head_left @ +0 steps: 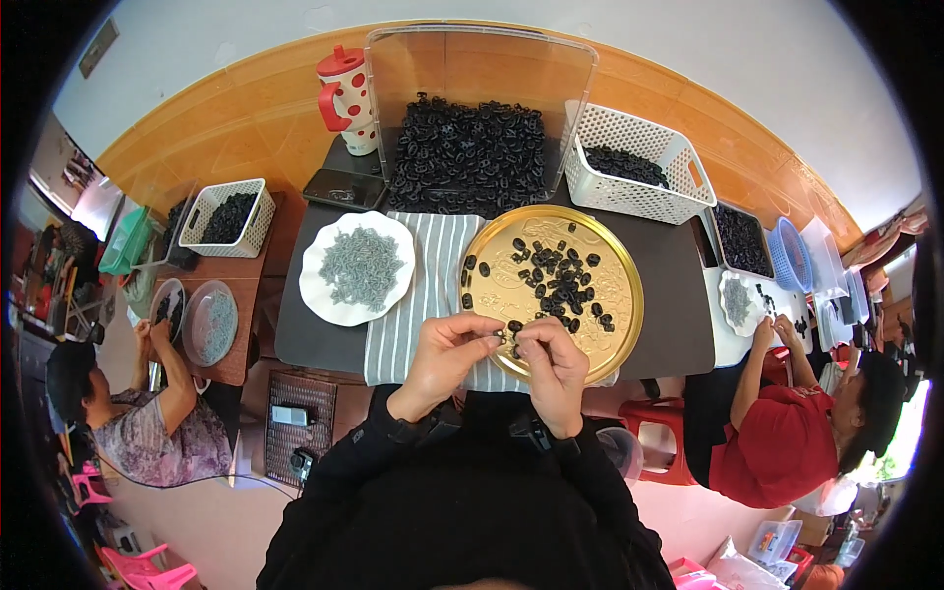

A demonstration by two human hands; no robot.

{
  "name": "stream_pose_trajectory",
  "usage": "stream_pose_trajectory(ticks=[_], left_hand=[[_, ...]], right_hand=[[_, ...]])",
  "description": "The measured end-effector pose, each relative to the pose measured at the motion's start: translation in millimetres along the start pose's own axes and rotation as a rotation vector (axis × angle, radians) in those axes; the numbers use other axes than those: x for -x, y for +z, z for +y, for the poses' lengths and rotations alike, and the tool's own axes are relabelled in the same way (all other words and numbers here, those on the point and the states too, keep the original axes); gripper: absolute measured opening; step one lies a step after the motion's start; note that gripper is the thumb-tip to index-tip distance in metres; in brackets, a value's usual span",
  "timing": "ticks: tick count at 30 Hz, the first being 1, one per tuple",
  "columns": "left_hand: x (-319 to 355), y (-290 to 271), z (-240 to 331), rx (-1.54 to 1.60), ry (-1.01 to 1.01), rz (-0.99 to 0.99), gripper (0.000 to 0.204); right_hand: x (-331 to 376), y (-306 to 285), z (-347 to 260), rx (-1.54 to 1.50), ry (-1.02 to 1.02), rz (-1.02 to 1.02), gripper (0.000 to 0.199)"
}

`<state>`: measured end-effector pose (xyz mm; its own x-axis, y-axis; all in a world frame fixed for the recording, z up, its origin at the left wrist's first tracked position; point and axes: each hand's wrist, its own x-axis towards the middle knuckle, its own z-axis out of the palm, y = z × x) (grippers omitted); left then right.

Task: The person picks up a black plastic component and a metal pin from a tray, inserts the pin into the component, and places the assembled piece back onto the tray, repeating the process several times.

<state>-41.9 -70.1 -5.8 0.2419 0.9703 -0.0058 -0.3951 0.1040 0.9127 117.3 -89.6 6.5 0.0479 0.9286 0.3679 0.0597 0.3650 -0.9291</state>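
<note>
Over the near rim of a round gold tray point(631, 313), my two hands meet, fingertips close together. My left hand point(444, 359) is closed in a pinch on something tiny, too small to name. Between the thumb and fingers of my right hand point(557, 382) is a small black oval part point(514, 326). Several like it lie loose in a black pile point(565, 295) on the tray. To the left, a white scalloped plate point(313, 258) carries a heap of small grey-clear pieces point(362, 267). A grey-and-white striped cloth point(433, 265) lies partly under the tray.
Behind the tray stands a clear bin point(388, 108) of black parts, with a white perforated basket point(639, 202) at its right. A dotted tumbler point(346, 98) and a phone point(344, 189) are back left. Co-workers sit at the left point(167, 433) and right point(787, 442).
</note>
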Motion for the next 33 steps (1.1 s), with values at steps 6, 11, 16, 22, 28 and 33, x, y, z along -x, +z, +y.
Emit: stream_pose_trajectory(ticks=[6,11,16,22,28,33], left_hand=[[5,1,1,0.055,0.033,0.031,0.021],[7,0,1,0.061,0.046,0.023,0.019],[7,0,2,0.058,0.062,0.028,0.018],[7,0,-2,0.02,0.107,0.041,0.018],[9,-3,5,-0.224,0.221,0.026,0.019],[11,-7,6,-0.384,0.26,-0.021,0.02]], right_hand=[[2,18,5,-0.137,0.103,0.097,0.008],[3,24,10,-0.147,0.066,0.119,0.009],[4,23,10,-0.115,0.084,0.089,0.008],[2,22,12,-0.06,0.023,0.091,0.008],[-1,15,8,0.129,-0.101,-0.019,0.008],[-4,9,4,0.176,-0.046,-0.144,0.005]])
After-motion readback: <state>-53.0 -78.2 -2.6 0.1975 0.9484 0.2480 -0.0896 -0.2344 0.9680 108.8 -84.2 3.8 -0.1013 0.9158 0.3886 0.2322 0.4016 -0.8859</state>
